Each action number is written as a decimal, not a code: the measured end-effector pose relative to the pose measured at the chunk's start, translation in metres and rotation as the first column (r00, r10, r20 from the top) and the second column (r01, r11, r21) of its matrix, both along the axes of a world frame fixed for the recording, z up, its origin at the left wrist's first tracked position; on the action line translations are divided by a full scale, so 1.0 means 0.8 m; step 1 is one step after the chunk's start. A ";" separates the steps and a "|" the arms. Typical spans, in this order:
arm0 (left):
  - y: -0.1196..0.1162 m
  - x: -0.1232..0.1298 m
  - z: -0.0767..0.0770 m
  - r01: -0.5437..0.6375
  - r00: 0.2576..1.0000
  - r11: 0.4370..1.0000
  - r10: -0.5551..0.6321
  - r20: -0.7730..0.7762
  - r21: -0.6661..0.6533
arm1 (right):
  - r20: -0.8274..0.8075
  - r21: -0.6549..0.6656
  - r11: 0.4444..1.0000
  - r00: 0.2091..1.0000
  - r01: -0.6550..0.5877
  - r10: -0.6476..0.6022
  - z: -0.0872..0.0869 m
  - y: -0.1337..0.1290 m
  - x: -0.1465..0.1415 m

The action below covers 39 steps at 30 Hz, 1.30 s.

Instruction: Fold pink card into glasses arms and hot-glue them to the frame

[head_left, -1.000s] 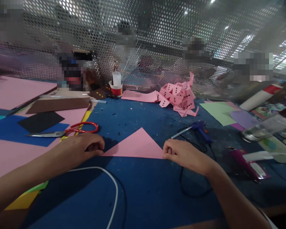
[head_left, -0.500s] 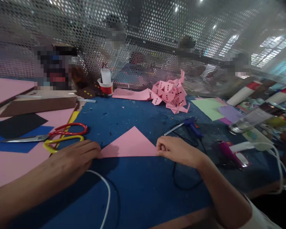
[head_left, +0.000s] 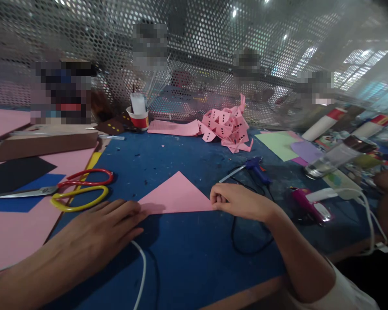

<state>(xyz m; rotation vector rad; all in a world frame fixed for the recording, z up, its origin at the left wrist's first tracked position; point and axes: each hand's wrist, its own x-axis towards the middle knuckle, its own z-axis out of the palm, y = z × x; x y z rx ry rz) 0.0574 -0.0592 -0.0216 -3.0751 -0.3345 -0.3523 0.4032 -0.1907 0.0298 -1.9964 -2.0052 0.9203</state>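
Head view, right hand [head_left: 236,201] hiding pink triangle's [head_left: 177,196] corner

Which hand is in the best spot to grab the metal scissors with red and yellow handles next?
Probably the left hand: it's right beside the scissors. The right hand is farther away, at the other end of the pink paper triangle.
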 end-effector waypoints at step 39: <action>-0.019 0.031 0.002 0.016 0.994 0.999 -0.011 -0.106 0.043 | -0.001 -0.020 1.000 1.000 0.018 -0.018 0.002 -0.001 -0.001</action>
